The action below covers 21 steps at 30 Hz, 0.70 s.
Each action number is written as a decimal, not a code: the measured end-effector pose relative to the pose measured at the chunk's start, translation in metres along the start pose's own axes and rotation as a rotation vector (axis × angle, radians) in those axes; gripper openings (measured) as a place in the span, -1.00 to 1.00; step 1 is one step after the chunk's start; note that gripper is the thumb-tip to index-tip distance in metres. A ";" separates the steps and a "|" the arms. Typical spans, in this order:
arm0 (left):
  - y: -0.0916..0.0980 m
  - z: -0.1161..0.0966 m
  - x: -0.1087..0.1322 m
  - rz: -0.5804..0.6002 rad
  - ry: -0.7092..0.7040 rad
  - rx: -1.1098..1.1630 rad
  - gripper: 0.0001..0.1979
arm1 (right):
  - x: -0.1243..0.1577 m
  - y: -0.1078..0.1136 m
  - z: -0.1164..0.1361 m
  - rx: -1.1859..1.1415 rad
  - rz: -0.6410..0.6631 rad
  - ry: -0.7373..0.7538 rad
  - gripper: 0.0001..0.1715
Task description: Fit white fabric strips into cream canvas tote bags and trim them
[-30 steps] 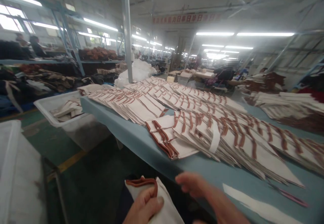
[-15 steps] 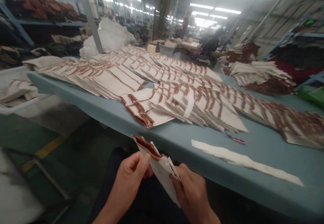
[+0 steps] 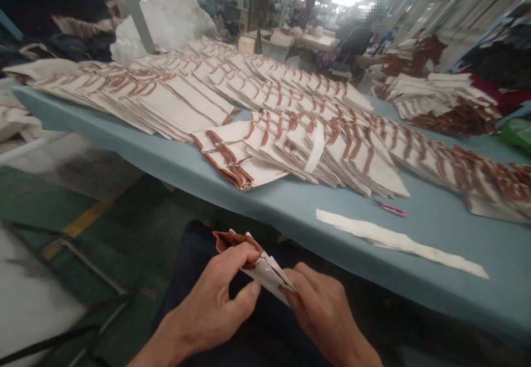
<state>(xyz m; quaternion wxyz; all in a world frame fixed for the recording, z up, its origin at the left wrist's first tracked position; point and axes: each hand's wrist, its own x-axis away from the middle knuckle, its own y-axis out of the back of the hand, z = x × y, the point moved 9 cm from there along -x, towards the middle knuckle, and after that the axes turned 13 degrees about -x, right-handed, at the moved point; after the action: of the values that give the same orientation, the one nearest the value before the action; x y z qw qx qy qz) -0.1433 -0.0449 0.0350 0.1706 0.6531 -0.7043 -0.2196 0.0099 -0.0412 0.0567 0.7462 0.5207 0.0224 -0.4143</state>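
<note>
White cotton piece (image 3: pixel 269 270), brown-trimmed, seemingly folded | left hand (image 3: pixel 211 295): fingers closed, pinching it | right hand (image 3: pixel 319 314): fingers closed, gripping its other end | blue counter (image 3: pixel 415 267) ahead

No readable text, label or number on folded cloth (image 3: pixel 269 270) or elsewhere.
</note>
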 end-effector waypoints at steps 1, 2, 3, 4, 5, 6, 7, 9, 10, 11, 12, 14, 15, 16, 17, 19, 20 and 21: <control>-0.001 -0.001 -0.001 0.030 0.027 0.003 -0.88 | -0.002 -0.002 0.002 0.016 0.027 0.015 -0.53; -0.002 -0.001 -0.003 0.070 0.061 0.022 -0.89 | -0.003 -0.004 0.004 0.024 0.047 0.024 -0.53; -0.004 0.001 -0.004 0.114 0.097 0.058 -0.86 | -0.004 -0.005 0.004 0.012 0.063 0.013 -0.55; -0.006 0.003 -0.004 0.157 0.131 0.105 -0.82 | -0.004 -0.005 0.003 -0.029 0.079 -0.020 -0.60; -0.007 0.005 -0.004 0.188 0.159 0.152 -0.78 | -0.003 -0.006 0.000 -0.096 0.094 -0.078 -0.69; -0.008 0.007 -0.003 0.203 0.180 0.187 -0.76 | -0.002 -0.008 -0.004 -0.183 0.109 -0.159 -0.79; -0.008 0.009 -0.002 0.202 0.196 0.208 -0.75 | 0.001 -0.011 -0.008 -0.281 0.121 -0.253 -0.89; -0.008 0.012 0.001 0.185 0.212 0.223 -0.74 | 0.007 -0.016 -0.014 -0.471 0.111 -0.434 -0.87; -0.008 0.012 0.003 0.183 0.214 0.225 -0.74 | 0.008 -0.017 -0.016 -0.556 0.086 -0.509 -0.84; -0.009 0.012 0.004 0.183 0.214 0.221 -0.75 | 0.009 -0.019 -0.018 -0.635 0.056 -0.574 -0.82; -0.009 0.010 0.006 0.181 0.209 0.210 -0.75 | 0.008 -0.020 -0.020 -0.713 0.032 -0.627 -0.81; -0.008 0.006 0.008 0.171 0.196 0.168 -0.77 | 0.004 -0.027 -0.020 -0.868 0.037 -0.710 -0.76; -0.007 0.004 0.008 0.164 0.187 0.144 -0.78 | 0.002 -0.032 -0.019 -0.947 0.066 -0.742 -0.70; -0.005 0.002 0.009 0.159 0.179 0.123 -0.78 | -0.001 -0.037 -0.018 -1.022 0.097 -0.767 -0.63; -0.004 0.000 0.009 0.153 0.171 0.108 -0.79 | -0.004 -0.041 -0.017 -1.092 0.123 -0.785 -0.56; -0.002 -0.003 0.010 0.156 0.159 0.099 -0.80 | -0.007 -0.049 -0.016 -1.217 0.159 -0.822 -0.44; -0.002 -0.005 0.010 0.159 0.155 0.102 -0.80 | -0.007 -0.052 -0.016 -1.271 0.174 -0.840 -0.39; -0.002 -0.006 0.010 0.161 0.152 0.106 -0.80 | -0.006 -0.056 -0.016 -1.320 0.192 -0.857 -0.34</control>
<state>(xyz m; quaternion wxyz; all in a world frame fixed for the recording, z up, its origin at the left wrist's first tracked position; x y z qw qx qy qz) -0.1396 -0.0556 0.0384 0.2058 0.6174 -0.7501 -0.1172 -0.0238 -0.0315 0.0101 0.8768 -0.2347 -0.0706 -0.4137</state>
